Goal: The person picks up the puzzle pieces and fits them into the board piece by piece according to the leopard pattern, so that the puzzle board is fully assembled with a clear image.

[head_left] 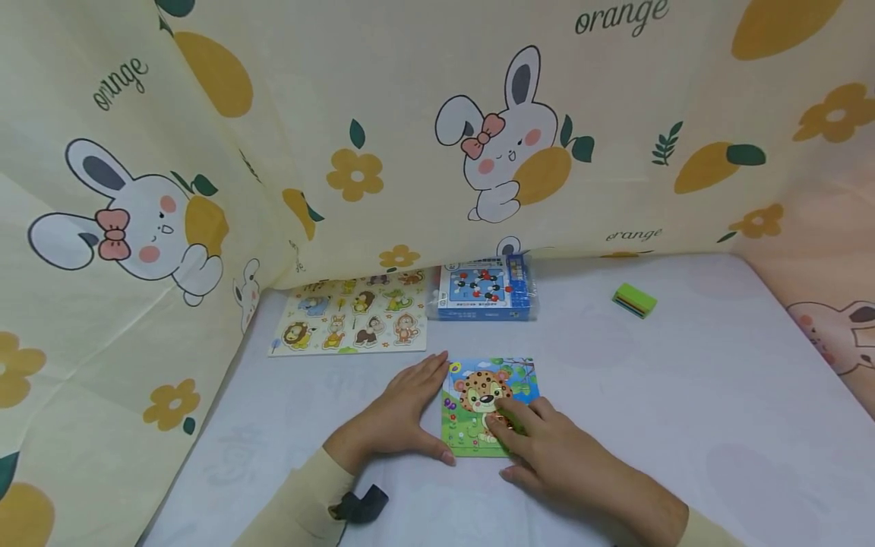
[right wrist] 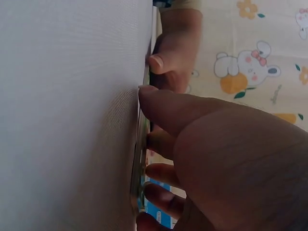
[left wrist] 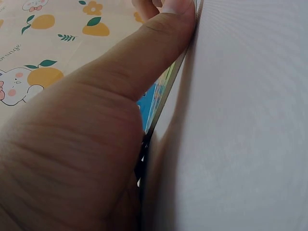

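A thin square picture puzzle board (head_left: 459, 434) with a cartoon leopard cub lies flat on the white tabletop in the head view. Along its left side my left hand (head_left: 399, 414) spreads its thumb and fingers, with the thumb at the near left corner and the fingertips by the far left corner. My right hand (head_left: 563, 448) reaches over the right half, its fingertips resting on the leopard and covering part of the body. Its thumb sits on the table by the near edge. In the right wrist view, the board's edge (right wrist: 137, 178) shows beneath the right fingers.
Behind the left hand lies an animal puzzle board (head_left: 349, 319). A blue boxed molecule set (head_left: 481, 292) in clear wrap stands against the printed curtain (head_left: 410, 99). Farther right is a small green-topped stack (head_left: 634, 300). A black strap piece (head_left: 362, 505) hangs at the left wrist.
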Available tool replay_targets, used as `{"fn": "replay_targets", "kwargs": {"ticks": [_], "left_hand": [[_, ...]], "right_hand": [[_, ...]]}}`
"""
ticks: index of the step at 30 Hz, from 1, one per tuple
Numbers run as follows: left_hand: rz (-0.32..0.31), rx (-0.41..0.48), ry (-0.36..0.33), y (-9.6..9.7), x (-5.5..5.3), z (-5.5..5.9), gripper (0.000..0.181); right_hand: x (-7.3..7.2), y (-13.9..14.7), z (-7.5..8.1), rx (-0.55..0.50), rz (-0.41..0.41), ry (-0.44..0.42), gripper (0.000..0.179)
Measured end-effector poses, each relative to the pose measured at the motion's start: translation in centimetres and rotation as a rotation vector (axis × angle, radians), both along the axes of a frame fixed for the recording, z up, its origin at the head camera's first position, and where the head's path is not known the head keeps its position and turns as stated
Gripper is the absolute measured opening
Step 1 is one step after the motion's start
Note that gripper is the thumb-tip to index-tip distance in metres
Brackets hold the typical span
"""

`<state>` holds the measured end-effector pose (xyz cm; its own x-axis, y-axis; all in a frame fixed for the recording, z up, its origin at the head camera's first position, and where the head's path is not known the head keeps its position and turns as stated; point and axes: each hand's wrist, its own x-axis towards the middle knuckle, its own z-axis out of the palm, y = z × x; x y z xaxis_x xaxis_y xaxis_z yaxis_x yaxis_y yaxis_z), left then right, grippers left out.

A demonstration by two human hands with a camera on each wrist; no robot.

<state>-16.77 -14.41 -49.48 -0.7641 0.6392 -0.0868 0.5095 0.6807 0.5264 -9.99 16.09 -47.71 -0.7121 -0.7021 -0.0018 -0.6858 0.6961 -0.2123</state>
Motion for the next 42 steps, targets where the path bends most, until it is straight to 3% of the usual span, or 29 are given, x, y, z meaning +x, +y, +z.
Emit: {"fn": "replay_targets", "kwargs": {"ticks": [19, 31, 38, 42], "left_hand": [[0.005, 0.004, -0.004, 0.2, 0.0, 0.2, 0.147], [-0.003, -0.009, -0.01, 0.3, -0.3, -0.5, 0.148], [-0.006, -0.01, -0.007, 0.3, -0.5, -0.4, 0.149], [-0.006, -0.007, -0.011, 0.2, -0.4, -0.4, 0.149]], "right_hand": [[0.3, 0.1, 0.4, 0.018, -0.035, -0.05, 0.065], [-0.1, 1.1, -0.5, -0.099, -0.062, -0.136, 0.081], [-0.5, 1.3, -0.3, -0.1, -0.064, -0.131, 0.077], [-0.7, 1.5, -0.5, -0.158, -0.084, -0.208, 0.079]]}}
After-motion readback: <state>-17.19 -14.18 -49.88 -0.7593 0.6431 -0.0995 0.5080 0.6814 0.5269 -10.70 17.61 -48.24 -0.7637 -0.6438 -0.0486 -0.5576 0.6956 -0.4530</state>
